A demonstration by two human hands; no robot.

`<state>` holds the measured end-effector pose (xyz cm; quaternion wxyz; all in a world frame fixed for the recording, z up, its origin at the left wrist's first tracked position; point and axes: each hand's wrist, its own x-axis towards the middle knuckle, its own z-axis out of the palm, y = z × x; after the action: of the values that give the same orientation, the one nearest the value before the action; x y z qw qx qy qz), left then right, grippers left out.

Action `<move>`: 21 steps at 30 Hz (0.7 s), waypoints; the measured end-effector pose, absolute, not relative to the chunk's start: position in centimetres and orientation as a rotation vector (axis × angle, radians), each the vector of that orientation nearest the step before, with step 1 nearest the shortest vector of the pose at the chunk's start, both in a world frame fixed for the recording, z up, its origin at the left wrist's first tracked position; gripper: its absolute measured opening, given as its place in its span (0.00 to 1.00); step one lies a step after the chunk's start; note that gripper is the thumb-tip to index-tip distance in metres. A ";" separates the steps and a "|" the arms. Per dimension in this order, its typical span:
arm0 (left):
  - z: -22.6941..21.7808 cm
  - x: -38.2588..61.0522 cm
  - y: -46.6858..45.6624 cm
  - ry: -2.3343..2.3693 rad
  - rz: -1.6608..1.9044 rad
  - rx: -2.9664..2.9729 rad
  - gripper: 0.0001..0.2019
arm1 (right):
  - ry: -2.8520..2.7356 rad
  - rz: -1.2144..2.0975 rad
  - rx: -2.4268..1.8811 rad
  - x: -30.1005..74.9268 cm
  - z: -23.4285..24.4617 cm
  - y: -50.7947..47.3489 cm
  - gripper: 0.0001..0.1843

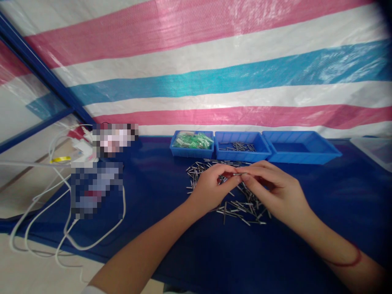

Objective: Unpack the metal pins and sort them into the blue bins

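My left hand [211, 184] and my right hand [277, 190] meet above a loose pile of thin metal rods [241, 207] on the blue tabletop. Between the fingertips of both hands runs one thin metal rod [239, 174], held roughly level. Thumb and forefinger are pinched together on each side, so most of this rod is covered. Its exact kind is too small to make out. The scattered rods are dark and silver, lie in all directions, and are partly hidden beneath my hands.
Behind the pile stand three blue bins: one with green plastic packets [192, 141], a middle bin [241, 156] with some rods, and a right bin [306, 157]. A clear plastic container [372, 153] sits far right. White cables [92, 247] loop at left. A striped sheet [214, 81] hangs behind.
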<state>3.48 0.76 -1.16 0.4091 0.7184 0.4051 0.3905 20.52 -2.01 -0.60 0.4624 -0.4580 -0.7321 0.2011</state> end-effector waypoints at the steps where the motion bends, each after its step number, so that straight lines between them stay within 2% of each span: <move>1: -1.2 3.5 0.8 1.028 0.989 1.799 0.10 | -1.805 0.488 -1.134 20.6 -0.6 -2.0 0.12; 12: -1.3 3.4 0.8 1.034 0.999 1.720 0.10 | -1.725 0.499 -1.145 20.5 -0.4 -1.9 0.06; 21: -0.6 3.5 0.5 1.019 1.086 1.667 0.07 | -1.759 0.566 -1.147 20.5 -0.9 -1.5 0.06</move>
<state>3.46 0.47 -0.63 0.4376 0.6706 0.4099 0.4369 20.53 -1.53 -0.92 0.4649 -0.4671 -0.7160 0.2302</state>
